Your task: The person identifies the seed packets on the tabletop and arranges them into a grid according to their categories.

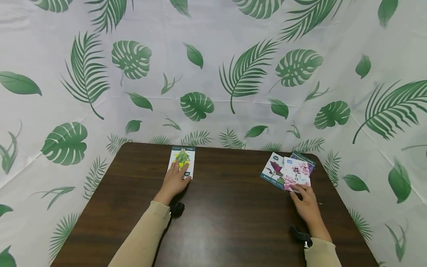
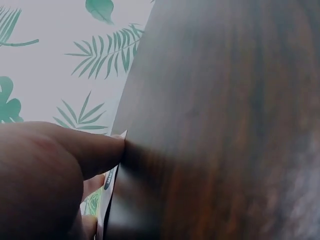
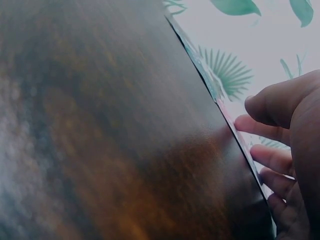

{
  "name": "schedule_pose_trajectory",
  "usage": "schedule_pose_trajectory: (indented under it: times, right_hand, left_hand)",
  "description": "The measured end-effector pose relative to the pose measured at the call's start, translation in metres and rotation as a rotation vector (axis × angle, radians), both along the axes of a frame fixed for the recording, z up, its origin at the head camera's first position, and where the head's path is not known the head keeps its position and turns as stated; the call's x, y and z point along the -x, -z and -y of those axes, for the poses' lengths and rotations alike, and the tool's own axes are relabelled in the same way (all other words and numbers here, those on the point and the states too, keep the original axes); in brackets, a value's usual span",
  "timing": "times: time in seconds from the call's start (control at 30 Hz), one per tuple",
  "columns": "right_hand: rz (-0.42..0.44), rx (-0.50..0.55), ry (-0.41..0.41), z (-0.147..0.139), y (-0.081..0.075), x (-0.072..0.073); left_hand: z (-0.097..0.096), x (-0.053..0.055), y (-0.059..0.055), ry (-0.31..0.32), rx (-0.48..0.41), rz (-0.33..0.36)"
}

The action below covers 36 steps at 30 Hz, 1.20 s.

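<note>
Resting straight fingers on the yellow-flower card point(image 1: 183, 155), the left hand point(image 1: 173, 183) seems to steady it on the surface point(image 1: 230, 207), while the right hand point(image 1: 308, 206), likewise uncurled, touches the pink card point(image 1: 296, 172) overlapping the purple-flower card point(image 1: 274, 170), perhaps to hold both together.

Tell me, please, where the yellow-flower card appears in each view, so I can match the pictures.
Head: the card, left of and below centre, partly under the left hand.
Left wrist: the card, low, left of centre, nearly edge-on.
Right wrist: not in it.
Shared landmark: the table, in all three.
</note>
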State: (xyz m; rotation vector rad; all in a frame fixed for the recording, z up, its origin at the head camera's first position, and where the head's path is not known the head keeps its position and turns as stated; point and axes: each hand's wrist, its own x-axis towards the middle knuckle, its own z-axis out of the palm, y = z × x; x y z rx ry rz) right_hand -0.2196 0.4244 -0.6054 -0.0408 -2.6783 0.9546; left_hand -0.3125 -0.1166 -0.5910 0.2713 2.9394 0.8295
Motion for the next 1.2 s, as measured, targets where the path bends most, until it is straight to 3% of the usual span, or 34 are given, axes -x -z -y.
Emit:
schedule_pose_trajectory:
  times: [0.27,0.7,0.9,1.2]
  right_hand:
    - [-0.018,0.011,-0.006,0.002,0.001,0.000]
    - [-0.019,0.002,0.012,0.003,0.001,0.001]
    - [0.021,-0.020,0.009,0.006,0.000,0.001]
    - [-0.011,-0.016,-0.033,0.019,-0.001,-0.001]
  left_hand:
    - [0.003,0.000,0.003,-0.017,-0.051,-0.086]
    - [0.003,0.000,0.004,-0.025,-0.062,-0.078]
    - [0.004,0.002,0.004,-0.024,-0.067,-0.092]
    - [0.005,0.001,0.000,-0.044,-0.134,-0.055]
